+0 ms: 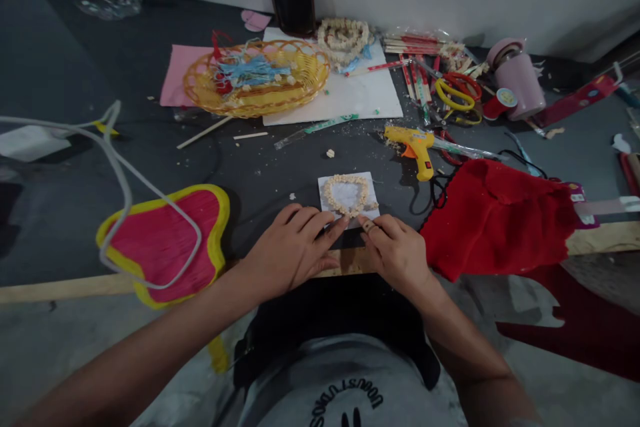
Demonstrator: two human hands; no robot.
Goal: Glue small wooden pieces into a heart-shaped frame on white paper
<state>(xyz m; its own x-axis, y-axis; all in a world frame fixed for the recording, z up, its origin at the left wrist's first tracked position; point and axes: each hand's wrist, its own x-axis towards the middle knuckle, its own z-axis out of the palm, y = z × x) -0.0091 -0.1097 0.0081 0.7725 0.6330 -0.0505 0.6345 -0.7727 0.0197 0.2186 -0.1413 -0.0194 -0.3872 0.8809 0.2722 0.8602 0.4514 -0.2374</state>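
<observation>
A heart-shaped outline (pixel 329 195) of small pale chunky pieces lies on a white paper square (pixel 371 188) near the table's front edge. My left hand (pixel 295 247) comes in from the left, palm down with its fingers stretched out, a fingertip at the heart's lower tip. From the other side my right hand (pixel 397 250), wearing a ring, has its fingers curled together at the paper's lower edge, with the index fingertip close to the heart. Whatever may be between those right fingers is hidden. One loose pale piece (pixel 331 154) sits just beyond the paper.
Beyond are a yellow glue gun (pixel 413 143), yellow-handled scissors (pixel 455 97), a wicker basket (pixel 305 90) and a pink bottle (pixel 521 83). Red cloth (pixel 500 220) lies at right. A pink fan-shaped piece (pixel 165 233) with yellow edging overhangs the front edge at left, under a grey cable (pixel 117 167).
</observation>
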